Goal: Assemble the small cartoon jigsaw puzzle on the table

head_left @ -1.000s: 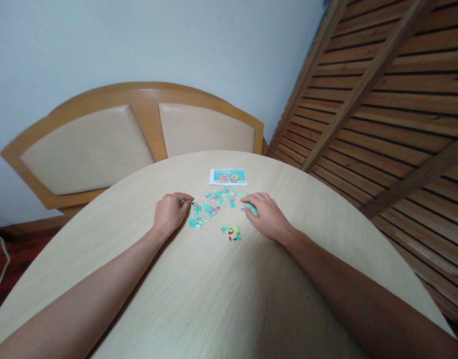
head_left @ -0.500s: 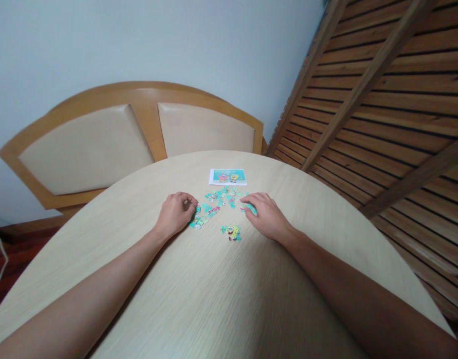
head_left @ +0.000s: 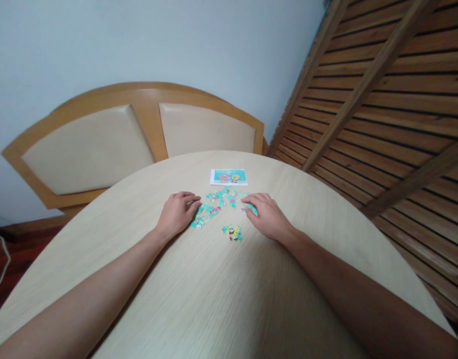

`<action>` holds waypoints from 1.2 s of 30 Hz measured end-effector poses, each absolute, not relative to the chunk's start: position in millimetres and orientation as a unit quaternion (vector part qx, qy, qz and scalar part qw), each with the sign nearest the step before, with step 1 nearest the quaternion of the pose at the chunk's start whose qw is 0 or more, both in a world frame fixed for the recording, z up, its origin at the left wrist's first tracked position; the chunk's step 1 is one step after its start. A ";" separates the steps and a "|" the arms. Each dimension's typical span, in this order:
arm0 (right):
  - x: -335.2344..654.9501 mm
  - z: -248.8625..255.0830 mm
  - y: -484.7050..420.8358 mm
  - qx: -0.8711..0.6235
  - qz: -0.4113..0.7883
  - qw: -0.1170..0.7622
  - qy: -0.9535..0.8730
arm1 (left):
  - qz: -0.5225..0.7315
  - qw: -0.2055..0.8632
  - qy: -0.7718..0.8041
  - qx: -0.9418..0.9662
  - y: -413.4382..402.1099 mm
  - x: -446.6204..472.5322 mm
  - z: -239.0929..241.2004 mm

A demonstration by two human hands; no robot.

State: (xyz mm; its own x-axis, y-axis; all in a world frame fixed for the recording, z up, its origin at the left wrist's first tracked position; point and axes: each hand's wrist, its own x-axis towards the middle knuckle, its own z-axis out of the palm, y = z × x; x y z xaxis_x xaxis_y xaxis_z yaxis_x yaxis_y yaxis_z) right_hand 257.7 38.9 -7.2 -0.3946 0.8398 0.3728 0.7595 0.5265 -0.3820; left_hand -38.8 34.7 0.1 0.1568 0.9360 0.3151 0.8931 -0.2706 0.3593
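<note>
Loose jigsaw puzzle pieces (head_left: 214, 210) in turquoise, pink and white lie scattered between my hands. At the left edge of this spread rests my left hand (head_left: 177, 212), its fingers stretched forward and the thumb close beneath them; no piece shows in it. My right hand (head_left: 265, 213) is on the other side, thumb and fingers apart, near a few turquoise and pink pieces (head_left: 247, 209) partly hidden by it. Nearer to me sits a small joined part of the puzzle (head_left: 233, 232) with a yellow SpongeBob figure and turquoise bits.
A printed reference picture (head_left: 229, 177) with a pink and a yellow figure lies behind the pieces. Everything is on a round pale wooden table (head_left: 199, 299). Beyond it stand a padded wooden backrest (head_left: 210, 124) and a white wall; wooden slats (head_left: 363, 124) rise at the right.
My left hand's fingers have uncurled from a pinch and now stretch further forward. The right hand has stayed nearly still beside the pieces. The view has shifted very slightly.
</note>
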 end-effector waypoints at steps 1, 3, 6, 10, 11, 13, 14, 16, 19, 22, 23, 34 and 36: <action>257.7 -7.2 38.8 -0.480 0.075 0.267 -0.832 | 0.235 0.043 0.610 0.755 32.6 -38.3 5.0; 257.7 -7.1 38.8 -0.480 0.075 0.267 -0.832 | 0.217 0.037 0.627 0.747 27.3 -38.3 17.9; 257.6 -7.0 39.0 -0.480 0.074 0.268 -0.832 | 0.145 0.046 0.627 0.764 19.1 -40.3 37.1; 257.6 -6.6 39.0 -0.478 0.073 0.268 -0.833 | 0.075 0.120 0.624 0.768 15.7 -43.5 43.5; 257.6 -6.5 38.9 -0.480 0.074 0.268 -0.832 | 0.072 0.129 0.623 0.768 16.5 -44.1 41.6; 257.6 -6.1 38.7 -0.482 0.075 0.267 -0.831 | 0.074 0.140 0.623 0.766 18.8 -44.9 36.3; 257.6 -6.1 38.6 -0.483 0.075 0.266 -0.831 | 0.076 0.143 0.623 0.766 20.1 -45.2 33.7; 257.7 -6.1 38.8 -0.482 0.074 0.265 -0.832 | 0.081 0.148 0.619 0.767 22.0 -45.7 29.7; 257.8 -6.6 39.4 -0.482 0.074 0.262 -0.833 | 0.088 0.157 0.615 0.767 23.7 -46.3 26.7; 257.5 -7.1 39.5 -0.482 0.074 0.263 -0.832 | 0.095 0.168 0.613 0.766 24.9 -46.7 25.2; 257.4 -7.1 39.4 -0.482 0.075 0.264 -0.832 | 0.097 0.171 0.613 0.765 25.2 -46.9 24.8; 257.8 -7.3 39.3 -0.481 0.073 0.267 -0.832 | 0.114 0.181 0.602 0.770 21.2 -44.7 29.2; 257.9 -7.2 39.3 -0.479 0.073 0.269 -0.832 | 0.115 0.184 0.596 0.773 19.4 -41.9 31.7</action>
